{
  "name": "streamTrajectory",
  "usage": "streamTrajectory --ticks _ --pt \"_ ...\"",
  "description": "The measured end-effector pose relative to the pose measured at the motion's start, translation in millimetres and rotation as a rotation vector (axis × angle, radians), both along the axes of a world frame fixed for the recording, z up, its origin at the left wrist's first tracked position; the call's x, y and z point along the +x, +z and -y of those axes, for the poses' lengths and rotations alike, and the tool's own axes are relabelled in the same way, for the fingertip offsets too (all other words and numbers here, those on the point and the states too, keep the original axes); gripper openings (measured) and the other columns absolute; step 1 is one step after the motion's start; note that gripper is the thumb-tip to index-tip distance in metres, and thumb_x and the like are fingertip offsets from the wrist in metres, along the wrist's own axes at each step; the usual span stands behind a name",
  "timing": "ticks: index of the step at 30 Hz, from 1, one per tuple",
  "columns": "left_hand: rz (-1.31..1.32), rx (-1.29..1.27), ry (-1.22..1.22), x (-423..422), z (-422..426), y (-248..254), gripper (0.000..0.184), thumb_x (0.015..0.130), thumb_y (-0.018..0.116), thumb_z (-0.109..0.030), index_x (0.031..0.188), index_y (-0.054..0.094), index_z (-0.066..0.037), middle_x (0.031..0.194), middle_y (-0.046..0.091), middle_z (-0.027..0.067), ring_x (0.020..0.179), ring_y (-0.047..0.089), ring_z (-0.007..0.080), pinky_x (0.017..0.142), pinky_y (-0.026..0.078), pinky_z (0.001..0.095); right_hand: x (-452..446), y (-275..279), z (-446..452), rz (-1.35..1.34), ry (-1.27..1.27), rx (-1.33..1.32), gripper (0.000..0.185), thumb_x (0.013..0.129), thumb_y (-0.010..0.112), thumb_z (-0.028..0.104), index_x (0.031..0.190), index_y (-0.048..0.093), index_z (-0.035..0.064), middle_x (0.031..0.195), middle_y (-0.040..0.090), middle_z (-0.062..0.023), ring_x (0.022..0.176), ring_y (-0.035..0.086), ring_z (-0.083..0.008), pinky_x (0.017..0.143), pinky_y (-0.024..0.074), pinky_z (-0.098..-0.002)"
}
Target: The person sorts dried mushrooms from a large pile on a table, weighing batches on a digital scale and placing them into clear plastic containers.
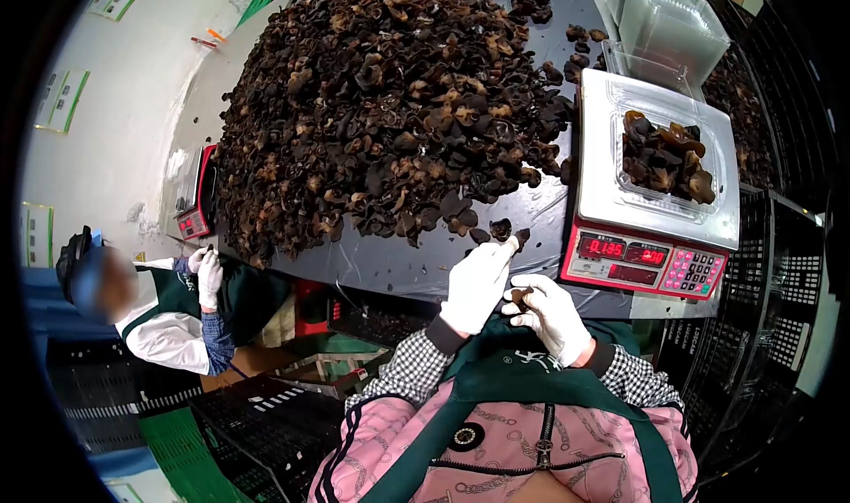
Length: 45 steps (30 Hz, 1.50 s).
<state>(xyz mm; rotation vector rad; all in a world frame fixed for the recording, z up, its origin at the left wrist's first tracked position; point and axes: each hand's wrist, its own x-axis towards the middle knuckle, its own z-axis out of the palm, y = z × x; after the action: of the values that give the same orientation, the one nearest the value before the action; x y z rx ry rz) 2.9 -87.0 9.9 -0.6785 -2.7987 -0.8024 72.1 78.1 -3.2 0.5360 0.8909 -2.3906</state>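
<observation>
Pink jacket (pixel 509 432) and green apron (pixel 478 381) are sitting nearest, right hand (pixel 553 317) is pinching a small mushroom piece (pixel 523 298) in front, and left hand (pixel 478 282) is holding its fingers close together at the pile (pixel 381 122)'s near edge, can't tell if gripping. Pieces are looking light, floppy, slippery and tearable, so thicker middles are probably giving the best grip. Dark, shiny table (pixel 390 259) is running beside a scale (pixel 660 228), with a co-worker (pixel 168 317) standing left.
</observation>
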Motion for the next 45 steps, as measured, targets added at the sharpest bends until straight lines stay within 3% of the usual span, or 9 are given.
streamTrajectory --ticks 7,13,20,22,26,35,40,44,45 --pt "-0.142 0.056 0.408 -36.2 39.4 15.1 0.041 0.091 0.071 -0.005 0.131 0.067 -0.010 0.100 0.067 0.0095 0.084 0.067 0.0252 0.075 0.055 0.0336 3.4 7.7 -8.2 -0.052 0.000 -0.079 0.026 0.097 0.055 0.008 0.121 0.060 0.0002 0.116 0.065 -0.0128 0.105 0.067 -0.0244 0.085 0.0582 -0.0367" --pt "-0.169 0.110 0.372 -50.2 42.6 5.3 0.029 0.093 0.068 -0.006 0.121 0.070 -0.008 0.092 0.066 0.0098 0.078 0.066 0.0249 0.071 0.053 0.0344 7.9 -18.8 -5.9 -0.047 -0.021 -0.137 0.024 0.107 0.055 0.024 0.115 0.062 0.0030 0.098 0.069 -0.0113 0.090 0.070 -0.0231 0.075 0.0565 -0.0354" --pt "0.499 0.362 -0.094 19.8 22.4 51.7 0.033 0.087 0.072 -0.006 0.120 0.070 -0.006 0.099 0.068 0.0106 0.080 0.067 0.0217 0.072 0.054 0.0308 -8.0 31.3 -0.2 0.123 -0.037 -0.191 0.038 0.108 0.052 0.034 0.133 0.055 0.0063 0.111 0.069 -0.0094 0.095 0.069 -0.0224 0.081 0.0555 -0.0366" --pt "0.105 0.237 -0.034 11.8 14.8 38.9 0.037 0.086 0.076 -0.007 0.122 0.071 -0.005 0.106 0.069 0.0135 0.091 0.069 0.0283 0.081 0.056 0.0347 -1.7 3.3 -1.9 0.045 0.002 -0.169 0.031 0.107 0.054 0.029 0.126 0.060 0.0057 0.111 0.069 -0.0083 0.093 0.068 -0.0201 0.076 0.0544 -0.0344" --pt "-0.047 -0.053 0.087 -14.2 -6.2 22.8 0.056 0.088 0.076 -0.022 0.140 0.059 -0.008 0.131 0.060 0.0200 0.119 0.058 0.0358 0.099 0.051 0.0411 7.7 -22.5 -5.3 -0.022 0.053 -0.114 0.027 0.101 0.057 0.013 0.126 0.060 0.0034 0.113 0.068 -0.0116 0.095 0.069 -0.0225 0.073 0.0545 -0.0342" --pt "0.037 0.202 -0.094 -17.1 -5.1 4.1 0.027 0.089 0.066 -0.004 0.116 0.068 -0.005 0.106 0.068 0.0115 0.101 0.063 0.0307 0.087 0.053 0.0393 4.9 6.0 -10.8 -0.001 0.010 -0.293 0.074 0.086 0.051 0.002 0.157 0.032 0.0103 0.149 0.047 -0.0180 0.128 0.057 -0.0316 0.100 0.0515 -0.0489" --pt "0.193 0.229 -0.303 30.3 -4.3 45.0 0.024 0.088 0.071 -0.006 0.112 0.071 -0.003 0.111 0.071 0.0126 0.102 0.068 0.0326 0.088 0.055 0.0397 4.5 16.2 -12.4 0.004 -0.007 -0.233 0.078 0.079 0.047 0.009 0.156 0.037 0.0116 0.148 0.049 -0.0113 0.131 0.052 -0.0300 0.108 0.0467 -0.0513" --pt "-0.108 0.079 -0.332 1.8 12.3 60.6 0.020 0.088 0.071 -0.007 0.108 0.072 -0.003 0.112 0.072 0.0122 0.108 0.067 0.0309 0.095 0.053 0.0367 3.3 8.4 -15.0 -0.030 0.071 -0.315 0.063 0.081 0.051 0.011 0.144 0.049 0.0082 0.136 0.058 -0.0107 0.125 0.059 -0.0295 0.099 0.0513 -0.0462" --pt "0.042 0.227 -0.159 -11.8 16.1 57.1 0.018 0.089 0.071 -0.009 0.106 0.072 -0.003 0.110 0.073 0.0119 0.105 0.068 0.0295 0.095 0.053 0.0363 5.5 7.9 -14.3 -0.020 0.043 -0.341 0.051 0.083 0.057 0.011 0.135 0.055 0.0079 0.132 0.061 -0.0105 0.122 0.061 -0.0299 0.093 0.0531 -0.0437"
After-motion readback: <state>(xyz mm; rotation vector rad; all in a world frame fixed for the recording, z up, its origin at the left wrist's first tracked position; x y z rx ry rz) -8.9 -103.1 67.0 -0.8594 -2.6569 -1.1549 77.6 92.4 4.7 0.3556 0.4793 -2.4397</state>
